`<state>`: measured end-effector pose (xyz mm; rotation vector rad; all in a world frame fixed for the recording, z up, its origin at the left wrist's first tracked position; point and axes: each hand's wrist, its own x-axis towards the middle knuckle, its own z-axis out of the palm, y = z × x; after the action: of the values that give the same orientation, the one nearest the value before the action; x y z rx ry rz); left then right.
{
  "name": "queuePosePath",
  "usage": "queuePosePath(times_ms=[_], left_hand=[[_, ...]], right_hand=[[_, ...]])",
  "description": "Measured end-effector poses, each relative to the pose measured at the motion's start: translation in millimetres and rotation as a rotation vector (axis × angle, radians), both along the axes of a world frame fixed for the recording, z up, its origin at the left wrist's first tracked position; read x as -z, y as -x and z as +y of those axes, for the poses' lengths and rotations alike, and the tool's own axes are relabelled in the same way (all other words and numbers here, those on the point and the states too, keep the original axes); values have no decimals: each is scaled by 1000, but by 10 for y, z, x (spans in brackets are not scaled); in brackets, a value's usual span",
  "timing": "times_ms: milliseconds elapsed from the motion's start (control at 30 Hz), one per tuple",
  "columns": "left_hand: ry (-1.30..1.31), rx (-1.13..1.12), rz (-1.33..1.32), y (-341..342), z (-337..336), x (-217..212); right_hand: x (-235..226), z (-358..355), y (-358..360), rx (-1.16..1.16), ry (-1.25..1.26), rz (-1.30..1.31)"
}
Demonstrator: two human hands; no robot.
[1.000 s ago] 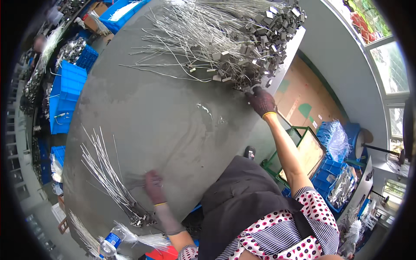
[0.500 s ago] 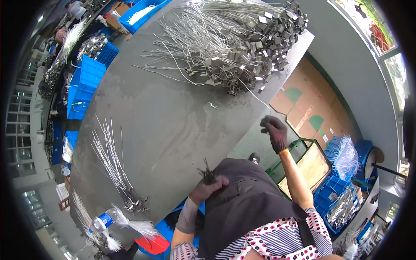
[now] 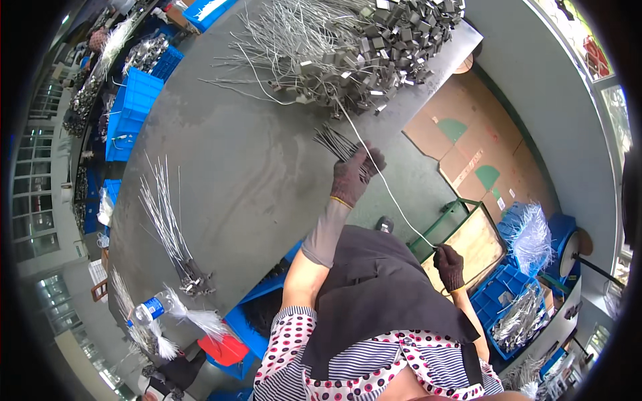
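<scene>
My left hand (image 3: 354, 177), in a dark knitted glove, is closed round a bundle of short dark strands (image 3: 332, 140) above the table's right edge. Their tips fan out over the tabletop. My right hand (image 3: 450, 269), gloved alike, is closed on the end of a long pale wire (image 3: 393, 194), lower right. The wire stretches from the pile at the back, passing across my left hand. That pile has many grey metal blocks (image 3: 408, 47) with thin silvery wires (image 3: 287, 47) spreading left. I cannot tell which block the held wire joins.
The grey table (image 3: 221, 167) carries a smaller wire bundle (image 3: 170, 230) and a plastic bottle (image 3: 150, 309) at left. Right of it stand a green-framed stand (image 3: 471, 244), flattened cardboard (image 3: 461, 127) and a blue crate (image 3: 498, 301). Blue bins (image 3: 134, 110) line the far left.
My left hand has moved up and right with the dark strands, towards the pile. My right hand has drawn down and right, gripping the pale wire, which is now pulled out long.
</scene>
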<state>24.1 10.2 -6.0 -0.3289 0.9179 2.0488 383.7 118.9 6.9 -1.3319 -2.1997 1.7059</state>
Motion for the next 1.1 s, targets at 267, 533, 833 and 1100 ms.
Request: queuePosePath(times_ms=[267,533,833,1100], left_hand=[[-182,-217,43,213,-151,-113],[-230,-422,185,252,-540,-219],[-167,-240,80,164,-781,-110],[-163,-522,101,635,-1366,-195]], right_hand=[[242,269,-787,79,-127,1],[297,721,-867,54,-93,25],[245,693,-213,-110,24,17],[306,617,30,-32,61,-33]])
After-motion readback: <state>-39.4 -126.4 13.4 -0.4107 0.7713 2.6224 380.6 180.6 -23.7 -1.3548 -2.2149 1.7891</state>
